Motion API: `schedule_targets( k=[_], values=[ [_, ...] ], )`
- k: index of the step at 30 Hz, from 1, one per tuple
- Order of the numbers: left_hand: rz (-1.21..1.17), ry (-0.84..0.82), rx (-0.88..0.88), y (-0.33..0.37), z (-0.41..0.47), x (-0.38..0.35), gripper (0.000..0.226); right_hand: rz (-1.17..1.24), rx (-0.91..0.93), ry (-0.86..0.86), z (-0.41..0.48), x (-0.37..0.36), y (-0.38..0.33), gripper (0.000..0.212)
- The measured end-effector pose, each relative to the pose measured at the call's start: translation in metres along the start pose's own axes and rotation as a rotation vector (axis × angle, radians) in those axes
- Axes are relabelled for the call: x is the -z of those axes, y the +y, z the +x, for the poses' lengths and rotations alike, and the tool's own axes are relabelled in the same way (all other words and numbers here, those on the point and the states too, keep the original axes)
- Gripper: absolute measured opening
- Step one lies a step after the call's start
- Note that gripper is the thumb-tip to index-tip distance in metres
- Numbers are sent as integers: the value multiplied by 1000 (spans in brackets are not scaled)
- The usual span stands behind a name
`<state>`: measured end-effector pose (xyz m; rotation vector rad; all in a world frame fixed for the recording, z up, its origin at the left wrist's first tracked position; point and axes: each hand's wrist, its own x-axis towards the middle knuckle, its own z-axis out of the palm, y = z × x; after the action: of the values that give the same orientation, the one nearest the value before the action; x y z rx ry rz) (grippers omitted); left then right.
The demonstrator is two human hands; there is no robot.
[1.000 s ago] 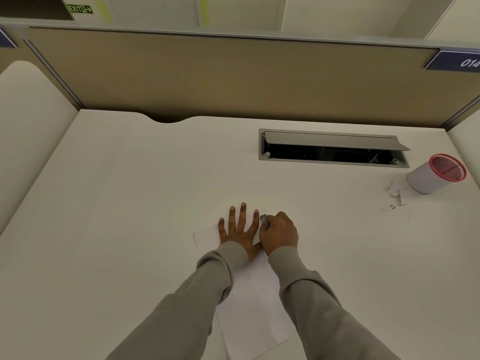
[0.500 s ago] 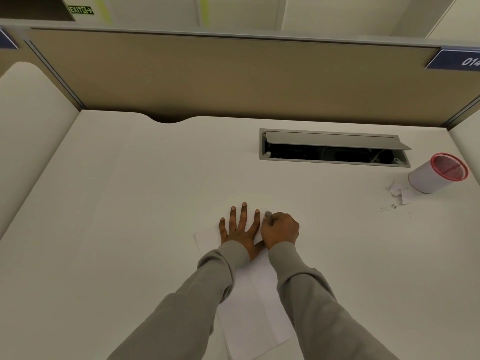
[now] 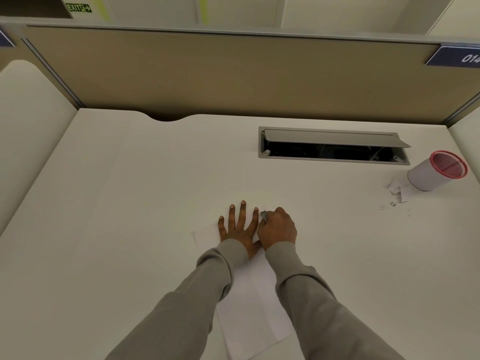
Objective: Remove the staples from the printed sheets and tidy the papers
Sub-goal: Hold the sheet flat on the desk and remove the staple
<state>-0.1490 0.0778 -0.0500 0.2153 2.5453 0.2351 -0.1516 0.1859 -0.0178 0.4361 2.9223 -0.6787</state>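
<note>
A stack of white printed sheets (image 3: 253, 307) lies on the white desk (image 3: 130, 203) in front of me, its far end under my hands. My left hand (image 3: 237, 227) lies flat on the sheets with its fingers spread, pressing them down. My right hand (image 3: 278, 228) is just to its right, closed around a small metal staple remover (image 3: 263, 215) whose tip touches the top right corner of the sheets. The staple itself is too small to see.
A white cup with a red mesh rim (image 3: 437, 171) lies at the far right, with torn paper scraps (image 3: 397, 189) and loose staples (image 3: 392, 204) beside it. An open grey cable hatch (image 3: 332, 145) sits in the desk behind. A tan partition (image 3: 233, 74) closes the back.
The right hand has shifted slightly at the corner of the sheets and the tool's tip shows again. The left hand stays flat on the paper.
</note>
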Motion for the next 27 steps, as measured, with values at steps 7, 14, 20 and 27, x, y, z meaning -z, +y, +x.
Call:
schedule_targets(
  k=[7, 14, 20, 27],
  values=[
    [5, 0, 4, -1, 2, -2, 88, 78, -38, -29, 4, 0, 0, 26],
    [-12, 22, 3, -1, 2, -4, 87, 319, -133, 35, 14, -6, 14, 29],
    [-11, 50, -14, -1, 0, -3, 87, 397, -245, 53, 11, -5, 20, 27],
    [-195, 176, 24, -3, -5, 3, 100, 379, -167, 46, -6, -7, 32, 22]
  ],
)
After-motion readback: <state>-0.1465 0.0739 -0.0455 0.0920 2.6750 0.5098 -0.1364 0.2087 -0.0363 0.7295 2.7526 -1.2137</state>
